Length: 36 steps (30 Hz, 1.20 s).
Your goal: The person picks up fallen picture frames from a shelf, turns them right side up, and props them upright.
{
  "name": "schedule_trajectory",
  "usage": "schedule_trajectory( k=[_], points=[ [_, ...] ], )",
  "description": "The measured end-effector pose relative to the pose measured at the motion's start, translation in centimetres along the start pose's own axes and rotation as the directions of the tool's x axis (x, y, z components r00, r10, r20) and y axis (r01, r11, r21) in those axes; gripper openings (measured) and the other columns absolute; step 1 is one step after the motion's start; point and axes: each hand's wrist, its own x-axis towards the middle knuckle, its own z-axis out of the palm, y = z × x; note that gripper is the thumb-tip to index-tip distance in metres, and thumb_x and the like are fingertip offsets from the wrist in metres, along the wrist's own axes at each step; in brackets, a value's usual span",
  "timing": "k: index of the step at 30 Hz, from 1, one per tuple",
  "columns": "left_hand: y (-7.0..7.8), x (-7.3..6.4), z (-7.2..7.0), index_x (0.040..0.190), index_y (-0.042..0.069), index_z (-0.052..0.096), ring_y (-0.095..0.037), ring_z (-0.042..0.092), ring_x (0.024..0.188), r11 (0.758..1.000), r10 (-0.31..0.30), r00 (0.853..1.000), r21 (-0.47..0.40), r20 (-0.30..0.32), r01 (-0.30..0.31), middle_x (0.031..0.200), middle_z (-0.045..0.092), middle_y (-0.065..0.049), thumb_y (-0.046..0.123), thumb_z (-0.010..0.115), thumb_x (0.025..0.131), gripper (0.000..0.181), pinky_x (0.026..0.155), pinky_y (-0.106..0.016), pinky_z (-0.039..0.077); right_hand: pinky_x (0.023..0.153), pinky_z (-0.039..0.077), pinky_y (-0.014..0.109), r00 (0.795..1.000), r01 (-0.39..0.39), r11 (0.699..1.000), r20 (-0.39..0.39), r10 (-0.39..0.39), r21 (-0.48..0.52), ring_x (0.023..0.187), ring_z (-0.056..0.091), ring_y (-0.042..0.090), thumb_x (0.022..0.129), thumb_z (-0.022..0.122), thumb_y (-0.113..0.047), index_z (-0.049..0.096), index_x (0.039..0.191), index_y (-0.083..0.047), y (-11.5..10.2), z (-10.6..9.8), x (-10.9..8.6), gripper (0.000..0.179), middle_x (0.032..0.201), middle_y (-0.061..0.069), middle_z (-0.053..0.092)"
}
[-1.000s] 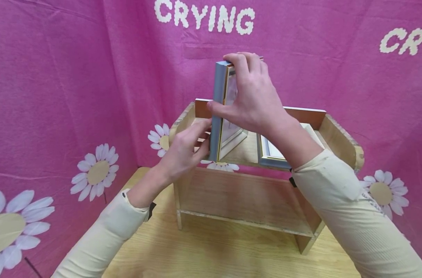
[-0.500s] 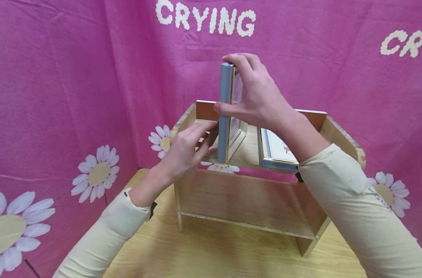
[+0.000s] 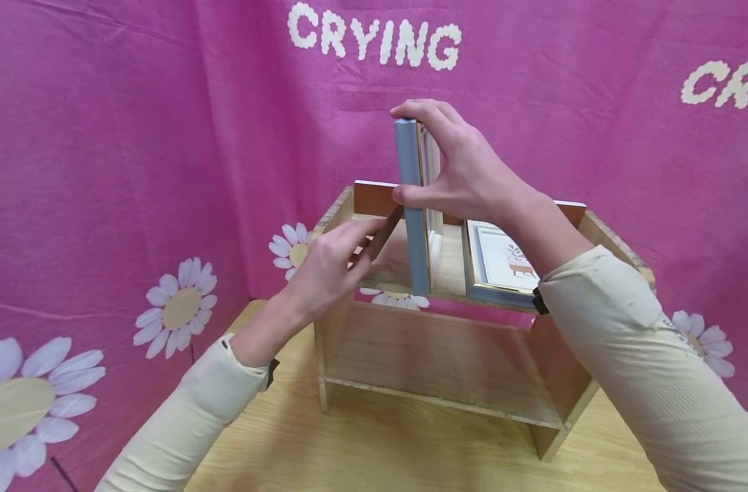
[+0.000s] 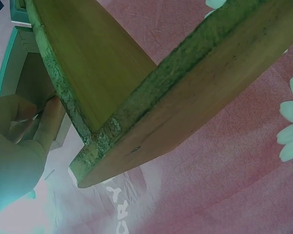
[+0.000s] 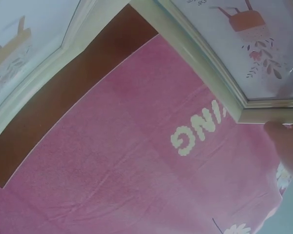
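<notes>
A blue-edged picture frame (image 3: 418, 253) stands upright, edge-on to me, on the top shelf. My right hand (image 3: 475, 171) grips it, fingertips over the top edge and thumb on the near side edge. Behind the frame, the brown support leg (image 3: 386, 236) slants out to the left. My left hand (image 3: 327, 266) pinches that leg; in the left wrist view the left hand (image 4: 14, 146) partly hides it. A plant drawing shows on the held frame's front (image 5: 259, 48) in the right wrist view. To the right, a second picture frame (image 3: 503, 263) lies face up, partly behind my right forearm.
The wooden shelf unit (image 3: 435, 362) has raised side panels and a low brown back rail (image 3: 374, 198). Under it is a wood-grain table (image 3: 398, 444). Pink cloth (image 3: 238, 137) with daisies and white letters hangs behind and at the left.
The held frame has turned until its front faces right, and it has shifted slightly right with my right hand. Its support leg has swung out to the left in my left hand.
</notes>
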Motion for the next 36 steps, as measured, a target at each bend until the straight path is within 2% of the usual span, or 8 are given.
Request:
schedule_trajectory(
  k=[8, 14, 19, 23, 30, 36],
  points=[
    [-0.3, -0.1, 0.3, 0.122, -0.009, 0.062, -0.027, 0.07, 0.089, 1.0, 0.012, 1.0, -0.004, -0.014, -0.012, 0.108, 0.068, -0.021, -0.01, 0.069, 0.084, 0.038, 0.07, -0.029, 0.061, 0.116, 0.033, 0.038, 0.998, 0.063, 0.998, -0.012, -0.062, 0.021, 0.137, 0.04, 0.018, 0.073, 0.084, -0.019, 0.049, 0.142, -0.011, 0.9, 0.2, 0.3, 0.077, 0.148, 0.008, 0.045],
    [-0.3, -0.5, 0.5, 0.12, -0.009, 0.062, -0.027, 0.067, 0.09, 1.0, 0.011, 0.999, 0.017, -0.036, -0.01, 0.107, 0.068, -0.021, -0.01, 0.067, 0.085, 0.035, 0.08, -0.033, 0.061, 0.115, 0.034, 0.038, 0.996, 0.085, 0.994, 0.021, -0.086, 0.065, 0.137, 0.041, 0.017, 0.074, 0.083, -0.016, 0.049, 0.141, -0.012, 1.0, 0.2, 0.7, 0.076, 0.15, 0.007, 0.045],
    [0.0, -0.9, 0.6, 0.122, -0.009, 0.061, -0.027, 0.067, 0.089, 0.999, -0.034, 0.999, 0.004, -0.025, 0.034, 0.107, 0.067, -0.021, -0.01, 0.066, 0.085, 0.037, 0.075, -0.031, 0.061, 0.112, 0.036, 0.042, 0.995, 0.071, 0.993, 0.065, -0.077, 0.092, 0.139, 0.039, 0.017, 0.075, 0.082, -0.015, 0.048, 0.142, -0.015, 0.9, 0.4, 0.9, 0.075, 0.155, 0.003, 0.04],
    [0.0, -1.2, 0.7, 0.123, -0.009, 0.06, -0.027, 0.067, 0.088, 0.999, -0.041, 0.999, -0.006, -0.031, 0.04, 0.107, 0.066, -0.022, -0.01, 0.065, 0.086, 0.038, 0.072, -0.029, 0.061, 0.114, 0.035, 0.044, 0.993, 0.064, 0.992, 0.095, -0.074, 0.104, 0.143, 0.035, 0.016, 0.075, 0.081, -0.014, 0.048, 0.143, -0.017, 0.7, 0.4, 1.0, 0.075, 0.158, 0.0, 0.036],
    [0.1, -1.2, 0.9, 0.122, -0.011, 0.06, -0.027, 0.066, 0.088, 1.0, -0.017, 0.998, -0.005, -0.054, 0.017, 0.108, 0.066, -0.023, -0.011, 0.062, 0.085, 0.037, 0.076, -0.03, 0.061, 0.101, 0.044, 0.047, 0.99, -0.006, 0.993, 0.14, -0.01, 0.115, 0.123, 0.051, 0.023, 0.074, 0.08, -0.012, 0.046, 0.143, -0.025, 0.5, 0.1, 0.8, 0.078, 0.16, -0.01, 0.03],
    [0.1, -1.5, 1.0, 0.123, -0.01, 0.059, -0.027, 0.066, 0.089, 0.999, -0.046, 0.998, 0.005, -0.04, 0.047, 0.11, 0.066, -0.022, -0.01, 0.062, 0.086, 0.037, 0.08, -0.031, 0.06, 0.095, 0.045, 0.048, 0.982, -0.056, 0.99, 0.186, 0.032, 0.128, 0.11, 0.057, 0.026, 0.076, 0.078, -0.013, 0.042, 0.146, -0.031, 0.3, 0.0, 0.7, 0.081, 0.161, -0.012, 0.027]
  ],
)
